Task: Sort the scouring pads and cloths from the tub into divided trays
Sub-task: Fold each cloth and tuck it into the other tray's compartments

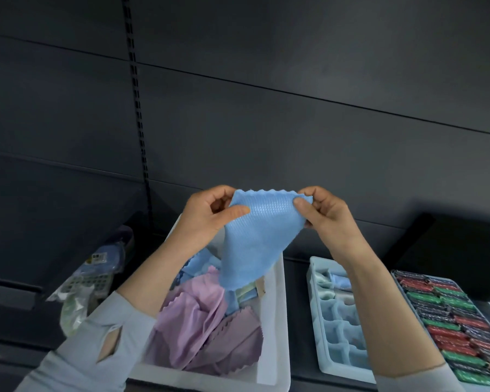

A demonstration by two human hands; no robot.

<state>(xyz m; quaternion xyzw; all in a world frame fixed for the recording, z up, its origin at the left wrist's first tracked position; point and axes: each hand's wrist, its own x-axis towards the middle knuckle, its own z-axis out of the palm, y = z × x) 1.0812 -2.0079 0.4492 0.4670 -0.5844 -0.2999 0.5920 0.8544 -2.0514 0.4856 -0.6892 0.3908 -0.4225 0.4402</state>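
— Head view, the hands?

— Both raised above the white tub, in front of the dark shelving wall. Left hand pinching the top left corner of a blue cloth, thumb laid over the fabric, fingers curled behind it. Right hand pinching the top right corner the same way, thumb in front, fingers folded behind.

— And the cloth itself?

— Held up by its zigzag top edge, stretched between the two hands, narrowing downward, lower tip hanging just over the tub's contents. Waffle texture visible.

— Inside the tub?

— Crumpled lilac cloths with pinked edges at the near side, more pale blue cloths at the far side, partly hidden behind the held one. Something pale green and beige beneath it, too covered to name.

— To the right?

— A light blue divided tray on the dark surface, just right of the tub; a few pale folded pieces in its far compartments, near ones hard to read. Further right, touching or nearly so, another tray packed with red, green and dark pads in rows.

— To the left?

— Packaged goods in clear wrap, left of the tub, blurred.
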